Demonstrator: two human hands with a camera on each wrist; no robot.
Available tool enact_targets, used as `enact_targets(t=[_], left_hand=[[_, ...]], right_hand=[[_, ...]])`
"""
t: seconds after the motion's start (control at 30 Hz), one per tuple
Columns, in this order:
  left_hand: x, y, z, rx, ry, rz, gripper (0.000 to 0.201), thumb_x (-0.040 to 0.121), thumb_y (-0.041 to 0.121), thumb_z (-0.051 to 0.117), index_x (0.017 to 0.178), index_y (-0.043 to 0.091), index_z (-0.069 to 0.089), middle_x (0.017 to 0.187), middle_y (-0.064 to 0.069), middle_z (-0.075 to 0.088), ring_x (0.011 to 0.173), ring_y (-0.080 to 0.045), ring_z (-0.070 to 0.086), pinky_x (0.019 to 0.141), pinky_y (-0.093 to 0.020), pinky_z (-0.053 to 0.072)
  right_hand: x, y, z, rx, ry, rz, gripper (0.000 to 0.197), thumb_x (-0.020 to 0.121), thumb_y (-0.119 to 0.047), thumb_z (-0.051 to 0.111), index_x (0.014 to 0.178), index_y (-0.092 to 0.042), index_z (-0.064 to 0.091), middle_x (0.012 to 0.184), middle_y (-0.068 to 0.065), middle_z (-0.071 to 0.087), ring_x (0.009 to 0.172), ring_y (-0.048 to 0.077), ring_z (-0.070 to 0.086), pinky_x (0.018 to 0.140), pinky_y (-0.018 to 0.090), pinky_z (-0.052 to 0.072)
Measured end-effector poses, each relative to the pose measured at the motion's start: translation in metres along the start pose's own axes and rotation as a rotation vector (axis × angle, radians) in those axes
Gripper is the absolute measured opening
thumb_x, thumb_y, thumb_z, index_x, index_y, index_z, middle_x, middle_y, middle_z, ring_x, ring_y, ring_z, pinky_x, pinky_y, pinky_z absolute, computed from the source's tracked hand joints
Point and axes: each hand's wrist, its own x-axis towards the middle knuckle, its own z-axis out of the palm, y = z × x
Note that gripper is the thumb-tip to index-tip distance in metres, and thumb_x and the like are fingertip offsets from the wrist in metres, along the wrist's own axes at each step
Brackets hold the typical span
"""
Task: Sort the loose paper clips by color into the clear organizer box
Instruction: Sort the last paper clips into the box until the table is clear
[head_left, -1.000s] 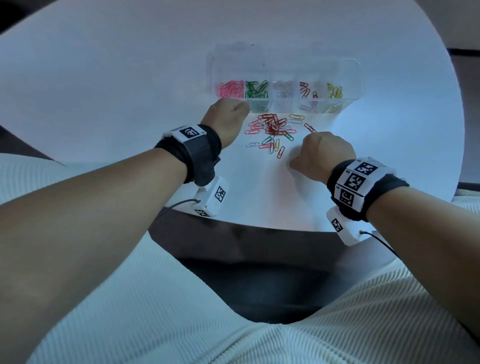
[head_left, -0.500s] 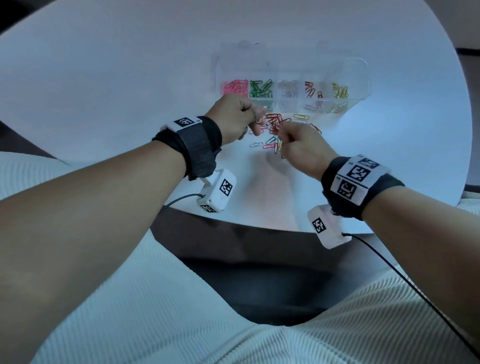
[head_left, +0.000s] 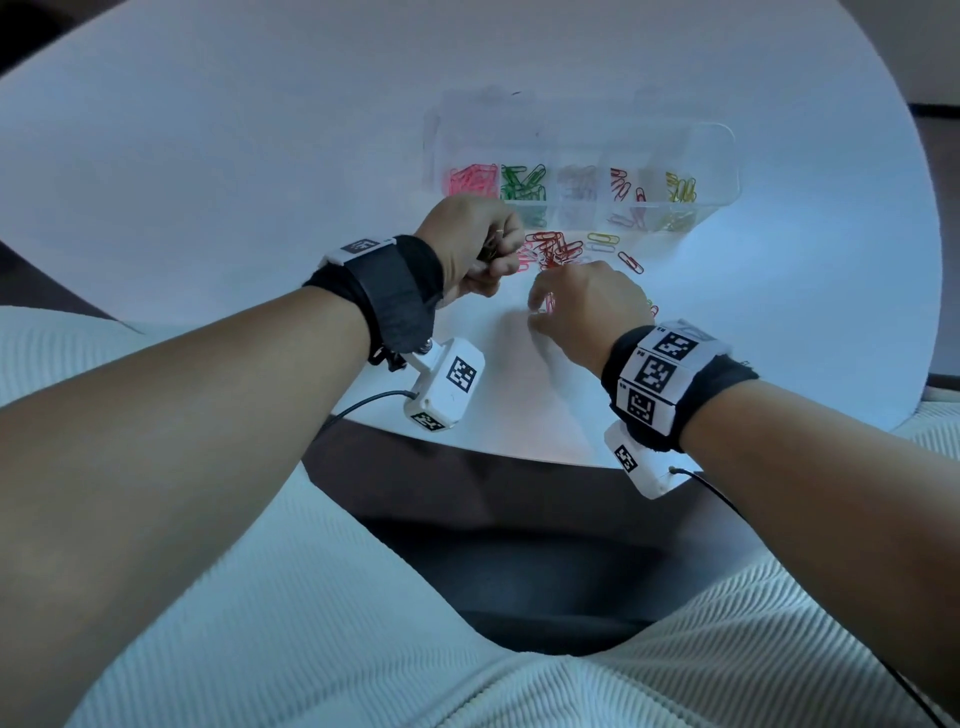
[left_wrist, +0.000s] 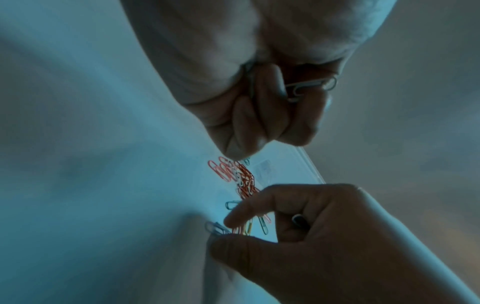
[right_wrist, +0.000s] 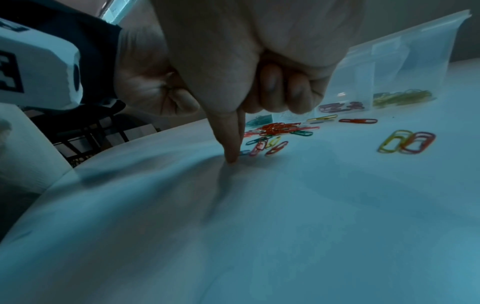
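**Clips gathered in one hand while the other picks from the pile**

The left hand (head_left: 475, 244) is curled closed around a few pale paper clips (left_wrist: 309, 86) — the left wrist view shows 1 or 2 poking out between its fingers. Holding them in the fist probably saves trips: several of 1 color can be dropped together.

The right hand (head_left: 582, 306) points its forefinger (right_wrist: 232, 142) straight down onto the desk (head_left: 260, 156) with the thumb close beside it and the other fingers curled in, at the near edge of the loose pile (head_left: 556, 249). It looks like a press-and-pinch to lift a flat clip; whether a clip is already caught I cannot tell.

The clear organizer box (head_left: 722, 156) stands just beyond the pile, within easy reach, with pink, green, pale, red and yellow clips each in their own compartment. 2 stray clips (right_wrist: 406, 142) lie apart to the right.

No readable brand or wording shows — only black-and-white square marker patterns on the wrist bands (head_left: 660, 369).
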Motion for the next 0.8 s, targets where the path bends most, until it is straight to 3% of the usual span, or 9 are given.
enact_targets(t=[0.13, 0.2, 0.27, 0.33, 0.4, 0.5, 0.57, 0.63, 0.8], left_hand=[[0.003, -0.003, 0.0, -0.004, 0.048, -0.006, 0.025, 0.07, -0.003, 0.026, 0.052, 0.008, 0.038, 0.039, -0.004, 0.033, 0.036, -0.011, 0.014, 0.054, -0.028, 0.009], [0.005, -0.002, 0.0, 0.115, 0.095, 0.021, 0.026, 0.071, -0.003, 0.029, 0.049, 0.008, 0.039, 0.035, 0.0, 0.026, 0.036, -0.012, 0.014, 0.051, -0.021, 0.012], [0.008, -0.003, 0.002, 0.352, 0.117, 0.097, 0.029, 0.076, -0.002, 0.036, 0.05, 0.008, 0.045, 0.033, 0.006, 0.033, 0.033, -0.011, 0.026, 0.045, -0.017, 0.021], [0.012, -0.009, 0.005, 0.616, 0.142, 0.19, 0.027, 0.085, 0.009, 0.045, 0.063, 0.011, 0.061, 0.053, 0.01, 0.055, 0.053, -0.005, 0.049, 0.055, -0.02, 0.037], [0.015, -0.018, 0.006, 0.839, 0.194, 0.24, 0.016, 0.087, 0.027, 0.052, 0.086, 0.024, 0.068, 0.077, 0.01, 0.06, 0.077, -0.013, 0.056, 0.071, -0.025, 0.043], [0.019, -0.03, 0.005, 1.107, 0.218, 0.24, 0.029, 0.09, 0.038, 0.051, 0.118, 0.042, 0.059, 0.101, 0.001, 0.065, 0.096, -0.026, 0.059, 0.083, -0.032, 0.045], [0.02, -0.035, 0.003, 1.217, 0.219, 0.223, 0.035, 0.092, 0.041, 0.048, 0.127, 0.047, 0.053, 0.124, 0.001, 0.063, 0.109, -0.028, 0.058, 0.09, -0.033, 0.044], [0.021, -0.037, 0.001, 1.266, 0.225, 0.225, 0.033, 0.094, 0.044, 0.048, 0.125, 0.046, 0.055, 0.128, 0.003, 0.061, 0.113, -0.027, 0.058, 0.089, -0.032, 0.043], [0.022, -0.036, 0.0, 1.299, 0.264, 0.246, 0.022, 0.092, 0.046, 0.051, 0.106, 0.035, 0.063, 0.108, -0.002, 0.067, 0.096, -0.028, 0.061, 0.073, -0.03, 0.038]], right_hand=[[0.0, 0.001, -0.002, -0.008, 0.0, 0.018, 0.015, 0.085, -0.03, 0.065, 0.096, -0.024, 0.073, 0.098, 0.006, 0.067, 0.085, 0.029, 0.062, 0.069, 0.03, 0.047], [-0.001, -0.001, -0.001, -0.034, -0.009, 0.032, 0.016, 0.084, -0.032, 0.064, 0.091, -0.02, 0.072, 0.089, 0.007, 0.064, 0.078, 0.029, 0.059, 0.065, 0.029, 0.044], [-0.003, -0.002, 0.003, -0.059, -0.004, 0.042, 0.02, 0.085, -0.035, 0.061, 0.09, -0.018, 0.068, 0.086, 0.006, 0.06, 0.073, 0.028, 0.054, 0.064, 0.029, 0.04], [-0.004, -0.002, 0.007, -0.069, 0.029, 0.03, 0.021, 0.087, -0.036, 0.056, 0.094, -0.017, 0.064, 0.09, 0.007, 0.064, 0.074, 0.028, 0.054, 0.064, 0.029, 0.039], [-0.005, 0.0, 0.008, -0.061, 0.05, 0.006, 0.024, 0.09, -0.035, 0.055, 0.104, -0.016, 0.06, 0.096, 0.008, 0.064, 0.081, 0.029, 0.058, 0.066, 0.03, 0.038], [-0.008, 0.003, 0.009, -0.079, 0.055, 0.0, 0.027, 0.093, -0.036, 0.052, 0.11, -0.017, 0.062, 0.101, 0.009, 0.065, 0.091, 0.032, 0.062, 0.069, 0.032, 0.039], [-0.01, 0.004, 0.011, -0.11, 0.068, 0.0, 0.027, 0.094, -0.035, 0.05, 0.108, -0.017, 0.065, 0.099, 0.011, 0.065, 0.088, 0.033, 0.062, 0.069, 0.032, 0.041], [-0.012, 0.004, 0.013, -0.122, 0.069, 0.002, 0.027, 0.094, -0.035, 0.05, 0.105, -0.016, 0.065, 0.096, 0.012, 0.064, 0.083, 0.033, 0.061, 0.068, 0.033, 0.043], [-0.012, 0.002, 0.014, -0.07, 0.028, 0.068, 0.027, 0.091, -0.036, 0.05, 0.099, -0.013, 0.062, 0.088, 0.008, 0.058, 0.074, 0.029, 0.052, 0.066, 0.031, 0.042]])
